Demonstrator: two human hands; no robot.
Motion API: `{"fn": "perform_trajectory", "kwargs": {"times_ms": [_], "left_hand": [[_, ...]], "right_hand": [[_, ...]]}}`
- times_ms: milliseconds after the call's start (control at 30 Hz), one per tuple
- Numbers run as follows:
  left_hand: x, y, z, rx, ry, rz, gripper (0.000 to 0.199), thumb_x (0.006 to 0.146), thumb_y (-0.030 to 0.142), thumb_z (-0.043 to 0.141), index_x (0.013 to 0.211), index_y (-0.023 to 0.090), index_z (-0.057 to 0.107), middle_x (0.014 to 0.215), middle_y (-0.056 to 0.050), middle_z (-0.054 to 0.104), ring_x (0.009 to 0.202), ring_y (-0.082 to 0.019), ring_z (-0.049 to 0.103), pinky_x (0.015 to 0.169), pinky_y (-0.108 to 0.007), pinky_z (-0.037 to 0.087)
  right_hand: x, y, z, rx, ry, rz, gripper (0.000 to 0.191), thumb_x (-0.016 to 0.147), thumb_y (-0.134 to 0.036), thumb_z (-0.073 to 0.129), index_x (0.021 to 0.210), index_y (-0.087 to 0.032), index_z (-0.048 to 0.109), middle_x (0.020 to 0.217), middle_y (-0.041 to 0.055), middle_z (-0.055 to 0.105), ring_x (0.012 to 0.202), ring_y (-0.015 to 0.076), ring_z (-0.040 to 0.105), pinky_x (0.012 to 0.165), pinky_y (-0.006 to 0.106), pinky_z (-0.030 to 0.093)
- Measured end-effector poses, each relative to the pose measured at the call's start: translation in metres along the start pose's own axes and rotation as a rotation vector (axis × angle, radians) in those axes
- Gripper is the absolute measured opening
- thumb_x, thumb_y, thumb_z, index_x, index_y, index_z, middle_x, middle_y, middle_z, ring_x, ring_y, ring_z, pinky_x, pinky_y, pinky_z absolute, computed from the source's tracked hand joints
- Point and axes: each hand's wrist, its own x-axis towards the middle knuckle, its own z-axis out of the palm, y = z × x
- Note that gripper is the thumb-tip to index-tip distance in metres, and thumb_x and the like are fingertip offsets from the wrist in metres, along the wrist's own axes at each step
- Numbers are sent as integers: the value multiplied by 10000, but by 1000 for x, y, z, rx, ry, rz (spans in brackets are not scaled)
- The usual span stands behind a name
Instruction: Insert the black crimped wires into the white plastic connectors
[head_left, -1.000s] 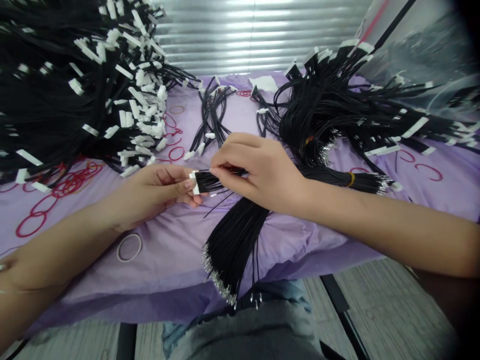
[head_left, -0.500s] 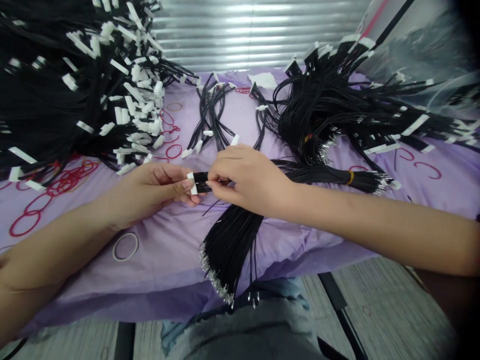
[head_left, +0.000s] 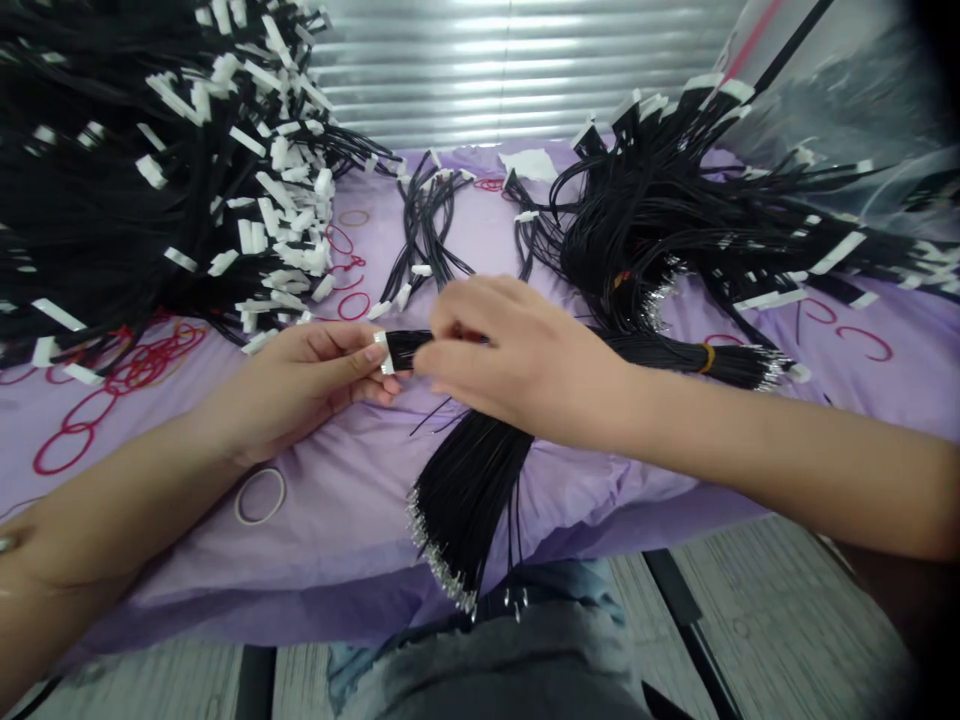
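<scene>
My left hand (head_left: 315,375) pinches a white multi-pin connector (head_left: 385,353) between thumb and fingers. A short stretch of black wires (head_left: 409,348) runs from the connector into my right hand (head_left: 521,360), whose fingers close around them. The wires continue below my right hand as a long loose bundle (head_left: 469,505) with bare metal ends, draped over the cloth's front edge. Where the wires enter the connector is partly hidden by my fingers.
Big heaps of black wires with white connectors lie at the left (head_left: 165,190) and right (head_left: 660,220), with a smaller bunch (head_left: 424,230) between them. A banded wire bundle (head_left: 697,360) lies to the right. Rubber bands (head_left: 142,360) are scattered on the lilac cloth (head_left: 352,540).
My right hand has slid to the right along the wires, away from the connector, showing more black wire. My left hand still holds the connector in about the same place.
</scene>
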Motion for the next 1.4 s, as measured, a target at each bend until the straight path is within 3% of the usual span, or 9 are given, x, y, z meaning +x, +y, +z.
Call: {"fn": "perform_trajectory", "kwargs": {"times_ms": [100, 200, 300, 500, 733, 1033, 1300, 1400], "left_hand": [[1, 0, -1, -40, 18, -32, 223, 722, 254, 783, 817, 68, 707, 735, -72, 701, 633, -98, 659, 640, -166, 562], [1, -1, -2, -43, 34, -34, 212, 694, 258, 806, 763, 84, 707, 690, -53, 702, 608, -91, 664, 610, -138, 551], [2, -1, -4, -43, 12, -34, 205, 705, 258, 799, 769, 86, 706, 699, -53, 706, 609, -87, 661, 611, -137, 550], [1, 1, -2, 10, -33, 1, 235, 722, 286, 786, 749, 75, 687, 669, -51, 681, 616, -97, 656, 617, -154, 547], [-1, 4, -1, 47, -73, 2, 202, 732, 291, 773, 717, 103, 702, 647, -42, 682, 602, -88, 648, 588, -131, 523], [0, 2, -4, 49, -117, 19, 129, 777, 248, 733, 769, 119, 730, 660, -38, 693, 611, -87, 660, 606, -136, 539], [0, 2, -5, 62, -124, 10, 158, 751, 267, 761, 771, 115, 723, 678, -43, 705, 625, -95, 673, 613, -139, 550], [0, 3, -6, 35, -117, 1, 168, 760, 266, 754, 778, 104, 714, 683, -46, 699, 637, -94, 670, 628, -141, 552]], "right_hand": [[-3, 5, 0, 107, -241, -107, 211, 923, -251, 462, 908, -142, 642, 973, 74, 555, 894, 154, 472, 842, 327, 380], [-1, 6, 3, 166, -325, -84, 170, 906, -236, 500, 898, -121, 625, 971, 85, 562, 910, 164, 484, 863, 331, 373], [2, 3, 2, 262, -269, 5, 176, 923, -212, 445, 895, -106, 582, 864, 56, 560, 785, 118, 462, 768, 273, 354], [1, 2, 5, 542, 29, 201, 60, 795, -130, 479, 739, -126, 498, 621, -54, 430, 569, 27, 338, 613, 187, 263], [1, 5, 14, 630, 71, 349, 94, 767, -197, 495, 706, -128, 515, 578, -57, 459, 534, 25, 368, 578, 191, 244], [1, 8, 15, 618, 44, 302, 83, 795, -185, 492, 749, -126, 529, 616, -53, 475, 557, 26, 378, 592, 184, 251], [4, 2, 17, 479, -32, 269, 132, 846, -189, 468, 789, -114, 560, 659, -25, 501, 601, 45, 376, 621, 207, 258], [1, 7, 9, 402, 46, 152, 183, 895, -247, 459, 920, -116, 585, 852, 34, 576, 759, 81, 473, 713, 222, 343]]}}
